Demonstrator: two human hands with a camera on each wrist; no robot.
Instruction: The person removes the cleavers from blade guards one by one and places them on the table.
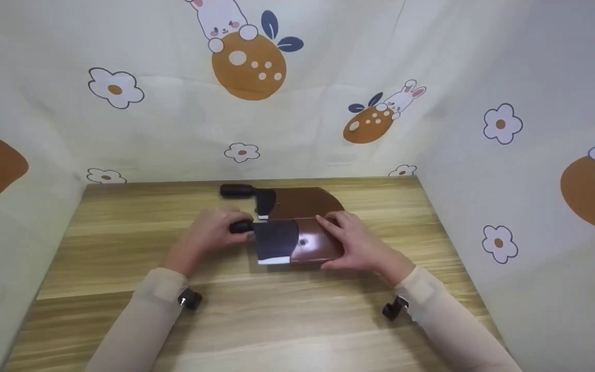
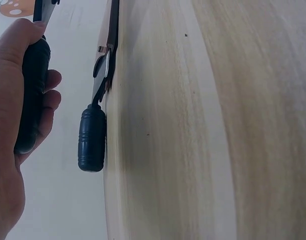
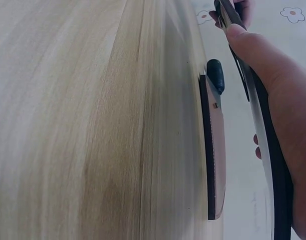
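Note:
A cleaver in a brown leather sheath (image 1: 314, 252) with a black flap is held between both hands, its bare metal corner showing at the lower left. My left hand (image 1: 214, 230) grips its black handle (image 2: 35, 90), fingers wrapped round it. On the opposite end, my right hand (image 1: 362, 245) holds the sheath, thumb on one side and fingertips on the other in the right wrist view. Both wrist views show this cleaver raised off the table. Behind it lies a second sheathed knife (image 1: 297, 201) with a curved end, its black handle (image 2: 92, 137) pointing left.
The wood-grain table (image 1: 287, 320) carries the second knife near its back edge. A pale cloth (image 1: 168, 119) printed with rabbits and flowers hangs behind and along both sides. Small black devices (image 1: 190, 298) sit on both wrists.

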